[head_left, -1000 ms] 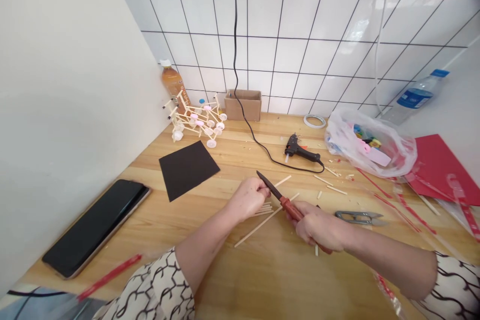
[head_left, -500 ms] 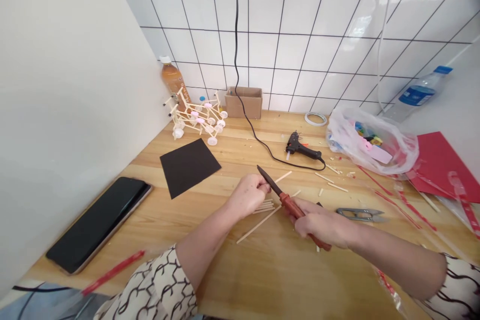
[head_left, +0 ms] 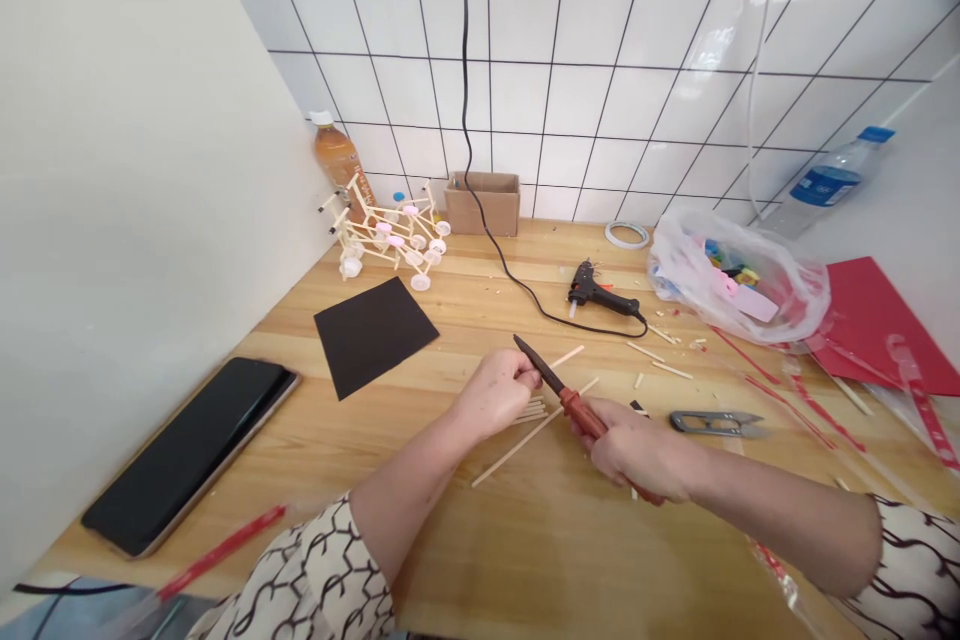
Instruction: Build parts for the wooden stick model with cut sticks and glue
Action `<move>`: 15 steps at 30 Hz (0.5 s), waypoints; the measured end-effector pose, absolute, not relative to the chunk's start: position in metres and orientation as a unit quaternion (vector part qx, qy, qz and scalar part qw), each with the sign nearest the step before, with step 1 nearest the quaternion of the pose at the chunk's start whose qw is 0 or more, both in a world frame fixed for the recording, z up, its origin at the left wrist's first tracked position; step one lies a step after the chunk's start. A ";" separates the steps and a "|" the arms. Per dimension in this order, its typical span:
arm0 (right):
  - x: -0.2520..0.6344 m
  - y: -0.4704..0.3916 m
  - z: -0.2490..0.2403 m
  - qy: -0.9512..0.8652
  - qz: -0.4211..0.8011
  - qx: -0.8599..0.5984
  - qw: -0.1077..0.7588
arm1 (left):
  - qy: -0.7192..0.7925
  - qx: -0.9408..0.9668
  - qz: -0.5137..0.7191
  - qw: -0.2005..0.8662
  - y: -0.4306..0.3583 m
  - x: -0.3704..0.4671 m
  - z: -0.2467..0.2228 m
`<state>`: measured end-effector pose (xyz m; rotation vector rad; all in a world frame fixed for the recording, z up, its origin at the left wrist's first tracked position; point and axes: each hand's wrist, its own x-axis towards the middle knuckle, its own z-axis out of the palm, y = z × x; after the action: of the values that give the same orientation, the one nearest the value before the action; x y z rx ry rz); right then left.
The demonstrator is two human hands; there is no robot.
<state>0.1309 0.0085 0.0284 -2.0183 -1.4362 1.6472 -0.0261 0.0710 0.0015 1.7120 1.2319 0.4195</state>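
Note:
My right hand (head_left: 637, 445) is wrapped round the red-brown handle of a knife (head_left: 541, 367), whose dark, pointed blade slants up and to the left. My left hand (head_left: 499, 388) is closed in a pinch on a thin wooden stick (head_left: 568, 356), which pokes out to the right past the blade. The blade lies across the stick close to my left fingertips; whether it touches the wood I cannot tell. Below my hands, several short cut sticks (head_left: 534, 410) lie side by side, partly hidden by my left hand. One longer stick (head_left: 510, 455) rests diagonally on the table.
A black glue gun (head_left: 604, 295) with its cord lies beyond my hands. Thread snips (head_left: 716, 423) are on the right, near a plastic bag (head_left: 795, 305). A black card (head_left: 375, 335), phone (head_left: 191, 455) and wheeled stick model (head_left: 390, 240) stand left. A cardboard box (head_left: 484, 205) sits against the wall.
Both hands, the knife and the stick keep almost the same positions. Only the camera view has shifted slightly.

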 end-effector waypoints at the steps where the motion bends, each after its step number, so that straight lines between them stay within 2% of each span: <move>1: 0.130 0.009 0.028 -0.468 0.557 -0.681 0.082 | 0.504 0.702 0.169 0.474 0.071 -0.026 0.001; 8: 0.132 0.011 0.019 -0.406 0.624 -0.663 0.077 | 0.513 0.712 0.159 0.452 0.074 -0.026 -0.002; 11: 0.139 0.010 0.019 -0.402 0.643 -0.642 0.116 | 0.519 0.710 0.166 0.446 0.074 -0.026 -0.002; 15: 0.156 0.007 0.025 -0.485 0.571 -0.644 0.159 | 0.523 0.705 0.193 0.439 0.073 -0.028 -0.002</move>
<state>0.1565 0.0065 0.0246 -1.8402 -1.3857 1.6317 -0.0275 0.0734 -0.0023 1.7511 1.3003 0.4806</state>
